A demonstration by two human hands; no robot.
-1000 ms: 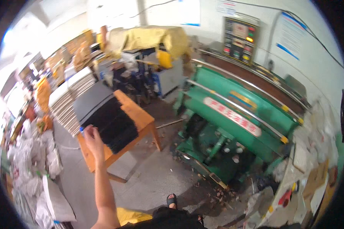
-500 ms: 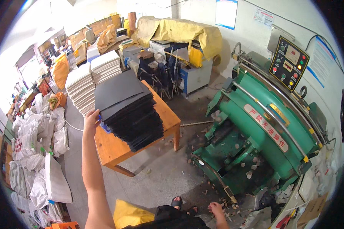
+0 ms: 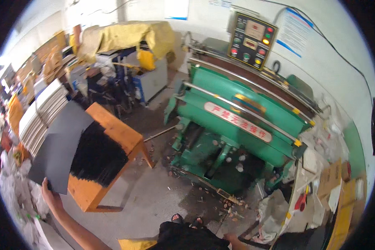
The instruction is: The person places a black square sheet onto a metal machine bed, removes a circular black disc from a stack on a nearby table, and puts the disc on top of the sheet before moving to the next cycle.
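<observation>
My left hand [image 3: 49, 192] is closed on the lower edge of a flat black sheet [image 3: 56, 156]. The sheet hangs beside and partly over a stack of black sheets [image 3: 99, 156], whose edges look ragged. Under the stack stands an orange wooden table [image 3: 84, 193]. At the bottom edge, next to my black clothing, only a little of my right hand [image 3: 232, 240] shows; its fingers cannot be made out.
A green press machine [image 3: 237, 112] with a control panel [image 3: 252, 40] stands ahead and to the right. Scraps lie on the floor beneath it. A stack of pale boards [image 3: 43, 112] stands behind the table. At right are a cardboard box [image 3: 330, 179] and red-handled tool [image 3: 301, 202].
My view has turned right. The black sheet has come away from the top of the stack toward the left, held in my left hand. My right hand has dropped mostly out of sight.
</observation>
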